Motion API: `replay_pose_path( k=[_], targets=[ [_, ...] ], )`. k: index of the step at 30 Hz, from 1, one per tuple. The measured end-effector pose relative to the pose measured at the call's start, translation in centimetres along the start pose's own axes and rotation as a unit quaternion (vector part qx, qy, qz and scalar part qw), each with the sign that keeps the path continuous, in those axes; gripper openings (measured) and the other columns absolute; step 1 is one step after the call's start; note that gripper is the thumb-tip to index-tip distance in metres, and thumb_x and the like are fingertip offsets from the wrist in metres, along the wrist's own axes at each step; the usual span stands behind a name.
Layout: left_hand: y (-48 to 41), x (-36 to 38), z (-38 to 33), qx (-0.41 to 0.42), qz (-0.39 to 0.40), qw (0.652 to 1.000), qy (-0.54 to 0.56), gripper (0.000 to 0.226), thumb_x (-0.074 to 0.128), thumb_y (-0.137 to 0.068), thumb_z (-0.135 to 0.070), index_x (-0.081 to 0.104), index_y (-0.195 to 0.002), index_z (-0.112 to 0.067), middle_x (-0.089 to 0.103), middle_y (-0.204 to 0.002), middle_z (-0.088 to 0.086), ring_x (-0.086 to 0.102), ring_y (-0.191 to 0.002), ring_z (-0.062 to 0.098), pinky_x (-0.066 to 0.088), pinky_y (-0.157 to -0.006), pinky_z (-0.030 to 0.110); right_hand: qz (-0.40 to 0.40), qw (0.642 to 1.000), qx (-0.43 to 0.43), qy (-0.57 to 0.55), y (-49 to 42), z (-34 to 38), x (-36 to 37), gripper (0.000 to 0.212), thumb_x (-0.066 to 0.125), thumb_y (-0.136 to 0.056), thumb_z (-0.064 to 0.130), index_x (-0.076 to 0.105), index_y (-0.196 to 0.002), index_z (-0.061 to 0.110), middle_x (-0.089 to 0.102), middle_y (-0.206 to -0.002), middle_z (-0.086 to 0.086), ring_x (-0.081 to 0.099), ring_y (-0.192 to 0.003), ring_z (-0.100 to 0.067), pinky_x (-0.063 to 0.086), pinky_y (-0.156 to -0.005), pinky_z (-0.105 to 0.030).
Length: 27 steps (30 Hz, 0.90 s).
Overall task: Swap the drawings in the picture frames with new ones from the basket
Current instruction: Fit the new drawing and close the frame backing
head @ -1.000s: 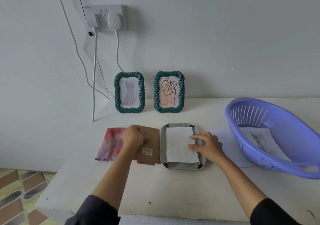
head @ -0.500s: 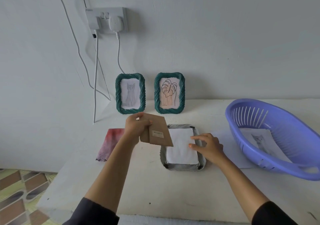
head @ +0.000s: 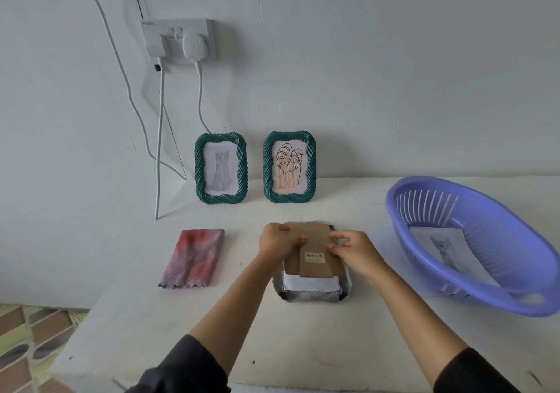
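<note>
**Mia:** Your left hand pinches the left side of the brown cardboard back board. Its grip is curled tight on it.

**Sam:** Your right hand has its grip on the right side, fingers bent round the edge.

**Mia:** You hold the board over the grey frame that lies face down in the middle of the white surface. A white paper sheet peeks out under it.

**Sam:** The purple plastic basket sits by the right edge, with a cat drawing inside.

**Mia:** A green frame with a cat and a green frame with a leaf stand at the back edge.
</note>
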<state>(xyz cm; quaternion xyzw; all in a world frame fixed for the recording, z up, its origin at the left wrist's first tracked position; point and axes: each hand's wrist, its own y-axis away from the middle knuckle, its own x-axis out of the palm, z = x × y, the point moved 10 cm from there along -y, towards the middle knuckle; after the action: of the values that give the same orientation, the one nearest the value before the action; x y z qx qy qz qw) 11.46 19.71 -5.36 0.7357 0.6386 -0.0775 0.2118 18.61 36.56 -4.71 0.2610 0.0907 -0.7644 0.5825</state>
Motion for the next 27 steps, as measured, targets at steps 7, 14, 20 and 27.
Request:
replay_pose_path(
  k=[7,14,20,27],
  targets=[
    [-1.1,0.9,0.0,0.012,0.011,0.997,-0.081,0.050,0.075,-0.076,-0.026,0.059,-0.117,-0.004,0.064,-0.115,0.012,0.061,-0.099,0.025,0.048,-0.080,0.030,0.000,0.999,-0.002,0.042,-0.6,0.2,0.0,0.031,0.057,-0.085,0.012,0.064,-0.116,0.012,0.068,-0.111,-0.010,0.062,-0.103,-0.024,0.048,-0.095,-0.038],
    [-1.5,1.1,0.2,0.027,0.013,0.993,-0.112,0.055,0.073,-0.078,-0.026,0.054,-0.123,-0.003,0.059,-0.123,0.011,0.056,-0.110,0.025,0.043,-0.083,0.027,0.004,0.998,-0.011,0.061,-1.0,0.1,0.2,0.031,0.056,-0.084,0.012,0.066,-0.114,0.017,0.069,-0.110,-0.008,0.062,-0.102,-0.024,0.049,-0.092,-0.037],
    [-1.4,1.1,0.0,0.035,0.018,0.992,-0.123,0.055,0.073,-0.077,-0.028,0.055,-0.123,-0.004,0.060,-0.120,0.011,0.058,-0.107,0.025,0.048,-0.087,0.032,0.003,0.998,-0.006,0.061,-1.0,-0.2,0.2,0.034,0.058,-0.086,0.013,0.062,-0.119,0.012,0.066,-0.115,-0.011,0.061,-0.104,-0.024,0.048,-0.093,-0.035],
    [-1.1,1.5,-0.6,0.070,0.030,0.975,-0.211,0.023,0.068,-0.082,-0.031,0.061,-0.091,-0.011,0.059,-0.101,0.010,0.052,-0.096,0.023,0.044,-0.083,0.033,0.005,0.995,-0.007,0.100,-1.3,-0.1,0.5,0.034,0.058,-0.085,0.015,0.062,-0.118,0.011,0.065,-0.120,-0.009,0.060,-0.108,-0.025,0.048,-0.094,-0.037]
  ],
)
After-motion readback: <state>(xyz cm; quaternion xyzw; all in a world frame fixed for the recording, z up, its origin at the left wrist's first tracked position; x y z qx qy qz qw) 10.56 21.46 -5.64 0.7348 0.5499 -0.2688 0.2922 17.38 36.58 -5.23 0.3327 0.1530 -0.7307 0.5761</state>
